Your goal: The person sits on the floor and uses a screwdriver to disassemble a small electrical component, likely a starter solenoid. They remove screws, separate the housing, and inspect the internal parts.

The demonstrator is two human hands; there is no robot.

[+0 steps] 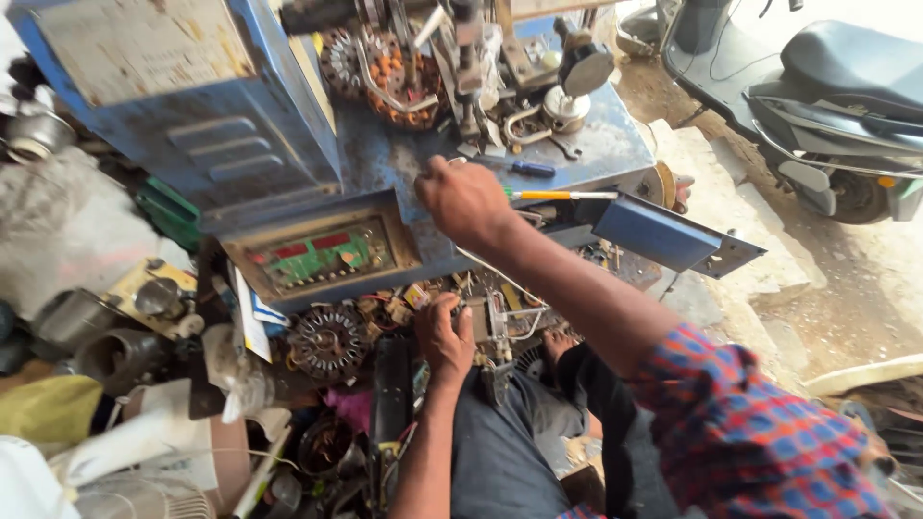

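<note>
The yellow screwdriver point(562, 195), at three o'clock of our right hand point(464, 200) whose fingers curl together beside it, may roll off the blue table point(615, 144) if we knock it, while our left hand point(444, 336) clamps a metal part point(495, 327).

The scooter point(827, 86) is cut off by the top and right edges, the right hand point(464, 200) hides its own fingertips and part of the yellow-handled screwdriver point(562, 195), and the clutter under the bench point(615, 144) is too tangled to identify.

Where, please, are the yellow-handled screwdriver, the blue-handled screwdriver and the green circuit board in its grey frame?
yellow-handled screwdriver point(548, 195): head view, middle of its yellow handle.
blue-handled screwdriver point(532, 169): head view, on its blue grip.
green circuit board point(325, 256): head view, centre of the board inside the frame.
</note>
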